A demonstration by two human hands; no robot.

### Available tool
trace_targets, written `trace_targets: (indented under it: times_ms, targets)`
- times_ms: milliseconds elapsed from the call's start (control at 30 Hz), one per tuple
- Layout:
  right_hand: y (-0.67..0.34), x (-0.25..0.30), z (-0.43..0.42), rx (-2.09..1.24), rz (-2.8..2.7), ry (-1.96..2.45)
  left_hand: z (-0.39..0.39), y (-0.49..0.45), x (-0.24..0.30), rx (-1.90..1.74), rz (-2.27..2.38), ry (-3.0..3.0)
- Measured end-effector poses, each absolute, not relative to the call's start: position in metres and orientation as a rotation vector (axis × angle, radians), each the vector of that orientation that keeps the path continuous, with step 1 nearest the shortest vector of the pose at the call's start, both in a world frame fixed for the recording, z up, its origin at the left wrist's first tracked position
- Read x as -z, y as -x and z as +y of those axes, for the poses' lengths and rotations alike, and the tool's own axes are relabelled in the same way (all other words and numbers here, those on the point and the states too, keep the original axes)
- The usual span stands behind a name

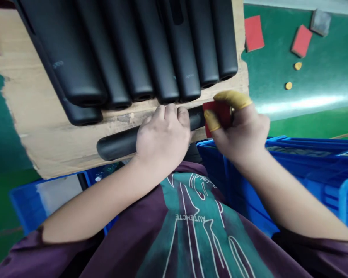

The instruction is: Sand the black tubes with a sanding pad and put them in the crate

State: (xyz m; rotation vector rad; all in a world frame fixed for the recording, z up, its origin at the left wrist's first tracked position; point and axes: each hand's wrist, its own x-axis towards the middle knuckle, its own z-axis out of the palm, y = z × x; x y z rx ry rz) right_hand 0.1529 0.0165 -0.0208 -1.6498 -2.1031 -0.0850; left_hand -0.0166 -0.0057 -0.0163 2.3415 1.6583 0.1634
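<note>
While L hand clenches black tube on cardboard, R hand pinches red pad w/ yellow finger cots.

Left hand grips black tube; right hand pinches red pad.

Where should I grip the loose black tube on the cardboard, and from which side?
Take the black tube by its bare rounded end, coming from above: it lies apart from the row, nearest you, and your left hand covers its middle.
</note>
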Motion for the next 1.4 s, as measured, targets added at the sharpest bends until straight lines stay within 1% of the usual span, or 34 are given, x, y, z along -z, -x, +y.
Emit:
trace_targets:
  times_ms: [133, 300, 567, 767, 1067, 1233, 1400]
  targets:
    - [-0.155, 0.019, 0.019, -0.001, -2.124, 1.666, -0.007, 0.018, 0.018, -0.215, 1.648, -2.314]
    - [-0.15, 0.018, 0.016, 0.007, -2.108, 1.773, -0.007, 0.019, 0.018, -0.251, 1.619, -2.319]
    - [-0.142, 0.014, 0.008, 0.056, -2.178, 1.691, -0.008, 0.018, 0.019, -0.283, 1.608, -2.249]
    - [-0.142, 0.011, 0.009, -0.042, -2.14, 1.767, -0.009, 0.019, 0.019, -0.293, 1.592, -2.226]
    - [-0.135, 0.013, 0.007, 0.034, -2.193, 1.633, -0.009, 0.018, 0.022, -0.316, 1.625, -2.257]
    - [-0.132, 0.013, 0.013, -0.022, -2.152, 1.657, -0.009, 0.019, 0.022, -0.316, 1.595, -2.244]
    - [-0.131, 0.013, 0.012, 0.041, -2.214, 1.644, -0.01, 0.018, 0.023, -0.362, 1.632, -2.23]
